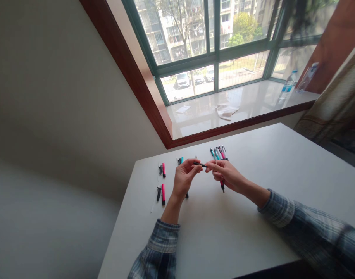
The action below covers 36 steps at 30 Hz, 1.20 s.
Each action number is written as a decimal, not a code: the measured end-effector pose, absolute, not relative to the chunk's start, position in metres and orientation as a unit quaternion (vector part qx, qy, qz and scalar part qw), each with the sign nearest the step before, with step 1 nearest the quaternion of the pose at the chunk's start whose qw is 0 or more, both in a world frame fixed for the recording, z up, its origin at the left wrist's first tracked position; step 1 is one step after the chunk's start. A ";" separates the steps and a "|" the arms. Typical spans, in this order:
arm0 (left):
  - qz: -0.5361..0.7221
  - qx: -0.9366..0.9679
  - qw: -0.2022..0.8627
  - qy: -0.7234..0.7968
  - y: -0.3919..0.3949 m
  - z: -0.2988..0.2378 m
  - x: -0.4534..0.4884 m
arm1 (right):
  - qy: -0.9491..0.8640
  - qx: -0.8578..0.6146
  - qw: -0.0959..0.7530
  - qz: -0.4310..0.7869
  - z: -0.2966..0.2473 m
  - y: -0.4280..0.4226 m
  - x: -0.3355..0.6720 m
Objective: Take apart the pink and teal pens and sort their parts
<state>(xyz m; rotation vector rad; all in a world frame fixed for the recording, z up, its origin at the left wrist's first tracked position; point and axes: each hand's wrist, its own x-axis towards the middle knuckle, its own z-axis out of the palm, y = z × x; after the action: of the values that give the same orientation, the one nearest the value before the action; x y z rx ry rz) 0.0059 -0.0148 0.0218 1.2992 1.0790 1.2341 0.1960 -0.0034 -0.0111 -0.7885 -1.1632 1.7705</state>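
Note:
Over the table, my left hand (184,179) is closed in a pinch on a slim black pen part (199,164). The fingertips of my right hand (228,175) pinch the right end of that same part. Just beyond my right hand lies a row of several click pens (218,152) with teal and pink barrels. A pink and black pen (222,186) shows partly from under the right hand. Behind and under my left hand are more parts, among them a teal barrel piece (181,159), mostly covered by the hand.
Toward the left of the white table (224,236) lie pink barrel pieces (163,193), black clip pieces (158,193) and thin white refills (152,207). Past the table, a window sill carries a crumpled white cloth (226,111) and a plastic bottle (288,83). A wall stands at left.

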 end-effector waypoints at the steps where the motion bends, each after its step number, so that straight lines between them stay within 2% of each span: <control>1: 0.509 0.537 0.501 0.449 -0.015 0.021 0.006 | -0.471 -0.319 0.430 0.701 -0.011 -0.003 0.196; 20: 0.499 0.508 0.535 0.455 -0.018 0.019 0.013 | -0.533 -0.385 0.415 0.629 -0.012 -0.003 0.197; 28: 0.514 0.470 0.534 0.478 -0.013 0.011 0.017 | -0.622 -0.392 0.447 0.509 -0.004 -0.003 0.193; 31: 0.514 0.473 0.506 0.505 -0.013 0.011 0.017 | -0.646 -0.399 0.450 0.470 -0.003 -0.004 0.192; 36: 0.586 0.420 0.425 0.547 -0.008 0.020 0.007 | -0.647 -0.425 0.462 0.433 -0.003 -0.003 0.188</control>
<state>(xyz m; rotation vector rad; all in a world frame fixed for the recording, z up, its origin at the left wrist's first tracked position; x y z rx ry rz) 0.0075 -0.0077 0.0203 1.0501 1.3690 1.4667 0.1883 -0.0028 -0.0032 -1.0456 -1.5910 1.0658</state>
